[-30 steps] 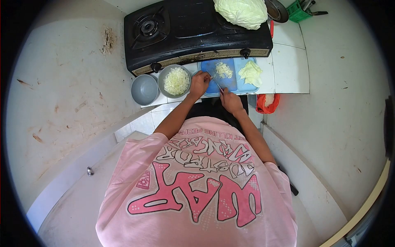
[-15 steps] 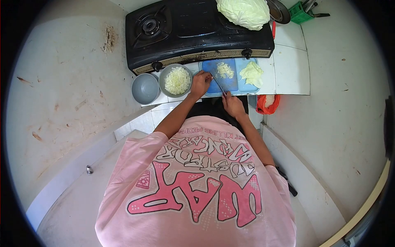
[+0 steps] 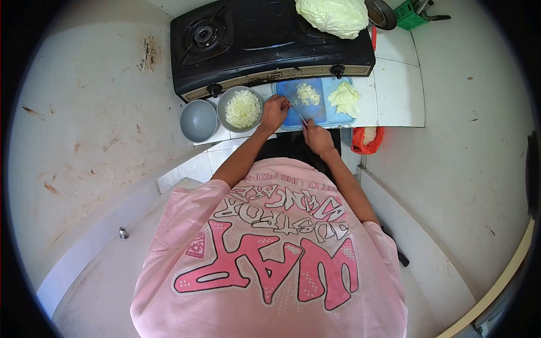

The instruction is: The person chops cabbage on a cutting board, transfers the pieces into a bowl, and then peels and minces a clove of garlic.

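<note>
My right hand (image 3: 319, 138) is wrapped round the handle of a knife (image 3: 298, 114), whose blade slants up and left over the blue cutting board (image 3: 316, 116). At the board's left side, my left hand (image 3: 274, 112) has its fingers curled together by the knife tip; whatever they pinch is too small to make out. A small heap of chopped cabbage (image 3: 307, 94) lies just beyond the blade. Pale cabbage leaves (image 3: 345, 99) rest on the board's right part. Left of my left hand stands a grey bowl filled with chopped cabbage (image 3: 243, 109).
A second grey bowl (image 3: 199, 121) stands at the far left. Behind the board is a black two-burner stove (image 3: 265, 42) with a large cabbage (image 3: 333, 17) on its right side. An orange-red bag (image 3: 368, 145) hangs below the counter edge. A green basket (image 3: 410, 18) holds utensils at back right.
The knife and my right hand have shifted slightly left and up, and the blade's angle has changed a little. My left hand stays at nearly the same spot.
</note>
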A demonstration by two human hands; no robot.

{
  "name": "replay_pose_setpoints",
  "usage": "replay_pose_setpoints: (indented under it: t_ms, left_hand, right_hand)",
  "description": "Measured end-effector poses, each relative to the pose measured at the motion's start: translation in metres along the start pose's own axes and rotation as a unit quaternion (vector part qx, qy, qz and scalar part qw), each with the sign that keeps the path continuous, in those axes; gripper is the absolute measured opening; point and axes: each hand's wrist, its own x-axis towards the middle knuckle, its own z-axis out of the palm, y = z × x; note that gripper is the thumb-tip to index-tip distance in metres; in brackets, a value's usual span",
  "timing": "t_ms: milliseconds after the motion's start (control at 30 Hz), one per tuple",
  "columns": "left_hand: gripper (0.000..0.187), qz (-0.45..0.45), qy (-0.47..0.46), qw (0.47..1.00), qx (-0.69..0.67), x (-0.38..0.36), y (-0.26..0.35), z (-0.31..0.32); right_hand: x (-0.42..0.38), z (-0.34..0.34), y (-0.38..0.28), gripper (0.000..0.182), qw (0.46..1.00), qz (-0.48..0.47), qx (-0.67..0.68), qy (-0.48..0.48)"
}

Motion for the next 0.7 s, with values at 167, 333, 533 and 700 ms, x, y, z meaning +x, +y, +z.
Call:
replay_pose_setpoints:
  t_ms: [167, 333, 533, 700]
  left_hand:
    - [0.007, 0.011, 0.007, 1.000, 0.005, -0.001, -0.001, 0.000]
    - [0.007, 0.020, 0.008, 1.000, 0.017, -0.001, 0.001, -0.001]
    - [0.007, 0.029, 0.013, 0.999, 0.012, 0.000, 0.002, -0.001]
    - [0.006, 0.027, 0.007, 0.999, 0.018, -0.001, 0.000, 0.000]
  right_hand:
    - [-0.011, -0.001, 0.011, 0.033, 1.000, 0.011, 0.006, 0.007]
    - [-0.017, -0.002, 0.006, 0.032, 0.999, 0.022, 0.037, -0.007]
    - [-0.015, 0.004, 0.004, 0.032, 0.998, 0.009, 0.057, -0.003]
    - [0.002, 0.006, 0.002, 0.033, 0.999, -0.006, 0.041, 0.000]
